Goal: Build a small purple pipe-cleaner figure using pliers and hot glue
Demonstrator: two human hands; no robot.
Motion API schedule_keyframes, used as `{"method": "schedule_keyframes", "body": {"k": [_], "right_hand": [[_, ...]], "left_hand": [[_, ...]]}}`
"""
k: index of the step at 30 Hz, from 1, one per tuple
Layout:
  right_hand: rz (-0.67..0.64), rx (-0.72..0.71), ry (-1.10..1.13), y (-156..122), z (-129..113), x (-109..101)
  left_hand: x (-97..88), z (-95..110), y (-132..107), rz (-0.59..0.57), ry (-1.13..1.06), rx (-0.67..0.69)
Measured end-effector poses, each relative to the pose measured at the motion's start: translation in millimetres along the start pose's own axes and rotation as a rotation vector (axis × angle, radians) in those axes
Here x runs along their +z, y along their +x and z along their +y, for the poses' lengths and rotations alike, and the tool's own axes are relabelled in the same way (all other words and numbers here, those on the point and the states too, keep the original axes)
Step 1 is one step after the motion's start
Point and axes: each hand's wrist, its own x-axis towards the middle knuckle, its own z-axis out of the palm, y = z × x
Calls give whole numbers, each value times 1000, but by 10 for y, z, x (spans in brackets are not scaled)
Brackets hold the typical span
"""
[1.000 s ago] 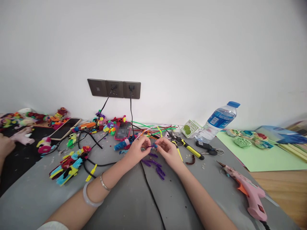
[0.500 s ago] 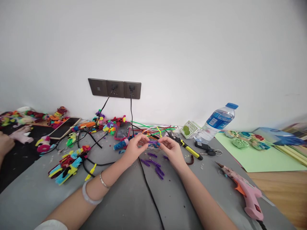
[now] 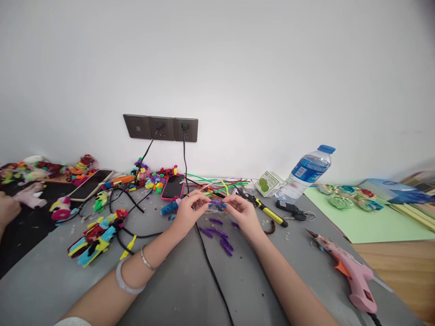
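Observation:
My left hand (image 3: 189, 211) and my right hand (image 3: 242, 212) meet over the grey table (image 3: 176, 290), fingers pinched on the two ends of a short blue and purple pipe-cleaner piece (image 3: 216, 205). Several cut purple pipe-cleaner bits (image 3: 219, 234) lie on the table just below my hands. Yellow-handled pliers (image 3: 263, 208) rest right of my right hand. A blue fuzzy roll (image 3: 169, 208) lies left of my left hand.
A pink glue gun (image 3: 350, 270) lies at the right, its black cable (image 3: 210, 267) running between my arms. A water bottle (image 3: 306, 174), small green box (image 3: 267, 182), keys (image 3: 294, 209), two phones (image 3: 172, 187), coloured craft figures (image 3: 93, 237) and a green sheet (image 3: 380, 217) crowd the back. Another person's hand (image 3: 7, 210) shows at far left.
Both hands have lifted slightly off the table and drawn a little apart, stretching the small piece between them. The view has shifted a little.

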Motion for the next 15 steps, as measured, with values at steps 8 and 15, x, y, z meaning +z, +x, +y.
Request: {"method": "schedule_keyframes", "body": {"k": [8,15], "right_hand": [[29,-21,27,-13,-28,-27],[374,-214,-89,53,-135,-249]], "left_hand": [[-24,2,-4,60,51,48],[-42,-29,26,83,73,94]]}}
